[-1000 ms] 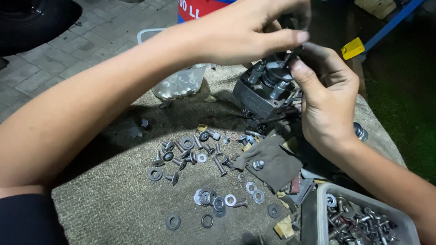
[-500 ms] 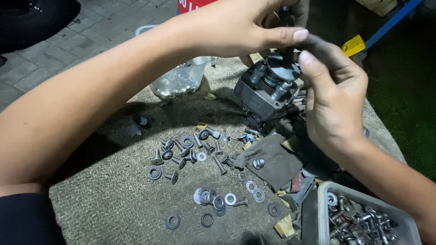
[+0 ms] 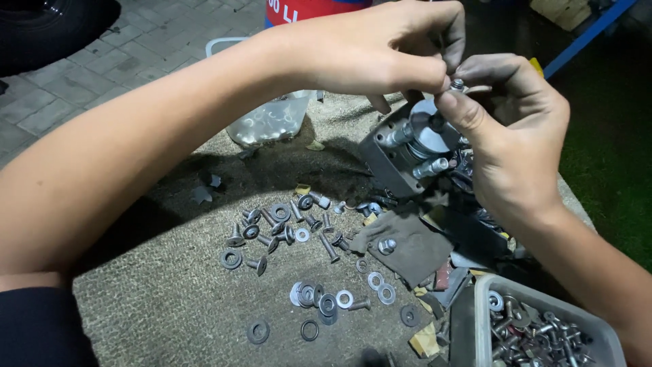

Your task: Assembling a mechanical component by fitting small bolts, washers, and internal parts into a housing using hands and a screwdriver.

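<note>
Two hands are being held together above a cloth-covered bench [image 3: 156, 306]. The left hand [image 3: 387, 51] is being brought in from the left, and its fingers [image 3: 424, 71] are being pinched on a small metal nut [image 3: 458, 84]. The right hand [image 3: 516, 129] is being raised from the right, and its thumb and forefinger are being closed on the same nut from the other side, so the nut is being gripped between both sets of fingertips. The nut is being held just above a grey metal part [image 3: 401, 153], which is being left tilted on the bench with silvery studs sticking out of its face.

Many loose bolts and washers [image 3: 285, 228] are being kept scattered on the cloth in front of the metal part, and a further cluster of flat washers [image 3: 339, 299] is lying nearer the camera. One bolt is resting on a dark rag [image 3: 407, 248] just right of them. A grey plastic tray [image 3: 485, 326] full of mixed hardware is sitting at the lower right corner. A clear plastic bag [image 3: 272, 122] of small metal pieces is lying behind the left forearm, near the far edge of the bench. Paving stones are being shown at the upper left, beyond the bench.
</note>
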